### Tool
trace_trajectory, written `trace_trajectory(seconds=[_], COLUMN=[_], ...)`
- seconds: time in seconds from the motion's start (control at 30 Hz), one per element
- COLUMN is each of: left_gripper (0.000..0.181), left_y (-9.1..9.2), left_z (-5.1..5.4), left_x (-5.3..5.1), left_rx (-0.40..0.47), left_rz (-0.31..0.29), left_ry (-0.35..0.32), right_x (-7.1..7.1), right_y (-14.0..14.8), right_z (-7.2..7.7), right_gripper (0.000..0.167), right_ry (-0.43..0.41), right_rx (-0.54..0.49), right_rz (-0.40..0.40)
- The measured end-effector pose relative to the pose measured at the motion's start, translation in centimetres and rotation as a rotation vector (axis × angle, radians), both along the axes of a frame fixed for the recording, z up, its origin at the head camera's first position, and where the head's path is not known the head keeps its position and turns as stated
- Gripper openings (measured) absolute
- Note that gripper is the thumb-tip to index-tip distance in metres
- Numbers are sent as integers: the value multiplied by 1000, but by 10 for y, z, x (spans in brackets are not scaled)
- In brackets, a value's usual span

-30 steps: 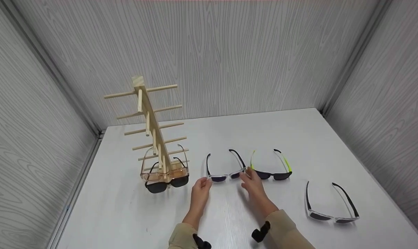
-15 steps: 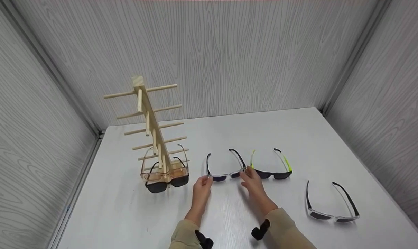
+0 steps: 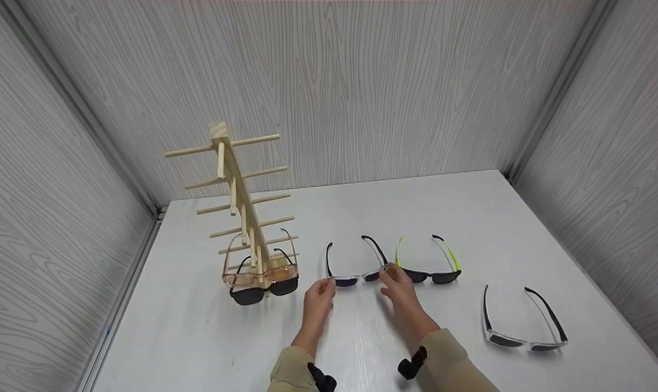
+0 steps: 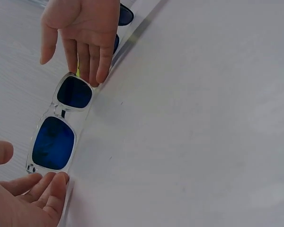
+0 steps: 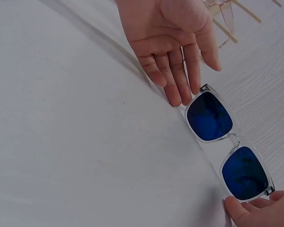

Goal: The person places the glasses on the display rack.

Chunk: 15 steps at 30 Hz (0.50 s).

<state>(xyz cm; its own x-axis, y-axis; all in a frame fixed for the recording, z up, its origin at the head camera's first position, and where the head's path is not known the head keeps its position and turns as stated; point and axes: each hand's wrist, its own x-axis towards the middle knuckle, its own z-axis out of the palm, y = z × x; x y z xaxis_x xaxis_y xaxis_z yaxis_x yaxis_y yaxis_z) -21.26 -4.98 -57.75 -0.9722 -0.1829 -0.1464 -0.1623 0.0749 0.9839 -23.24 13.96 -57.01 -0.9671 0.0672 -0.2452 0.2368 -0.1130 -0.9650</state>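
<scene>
We find the clear-framed glasses with blue lenses standing, arms unfolded, on the white table just right of the wooden rack. The left hand is at the frame end nearer the rack, the right hand at the end farther from it. In the wrist views each thumb stands apart from its fingers, with fingertips at the frame's outer corners; we see neither hand clamped on it. Against the frame one second earlier, we note the left hand and forearm slightly farther from the rack; the right hand and the glasses show no clear shift. Pink-framed glasses and black sunglasses remain at the rack's lower end. Black-and-yellow sunglasses lie right of the rack, beyond the right hand, and a second clear-framed pair is farthest right of it, both unmoved.
</scene>
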Motion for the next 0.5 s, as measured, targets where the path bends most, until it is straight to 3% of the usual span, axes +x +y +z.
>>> trace_trajectory(seconds=[0.5], left_gripper=[35], left_y=[2], left_z=[1], left_x=[1], left_rx=[-6], left_rz=[27], left_ry=[-6], right_x=[6], right_y=[0], right_z=[4], right_gripper=[53], right_ry=[-35], right_rx=[-58], right_rz=[-39])
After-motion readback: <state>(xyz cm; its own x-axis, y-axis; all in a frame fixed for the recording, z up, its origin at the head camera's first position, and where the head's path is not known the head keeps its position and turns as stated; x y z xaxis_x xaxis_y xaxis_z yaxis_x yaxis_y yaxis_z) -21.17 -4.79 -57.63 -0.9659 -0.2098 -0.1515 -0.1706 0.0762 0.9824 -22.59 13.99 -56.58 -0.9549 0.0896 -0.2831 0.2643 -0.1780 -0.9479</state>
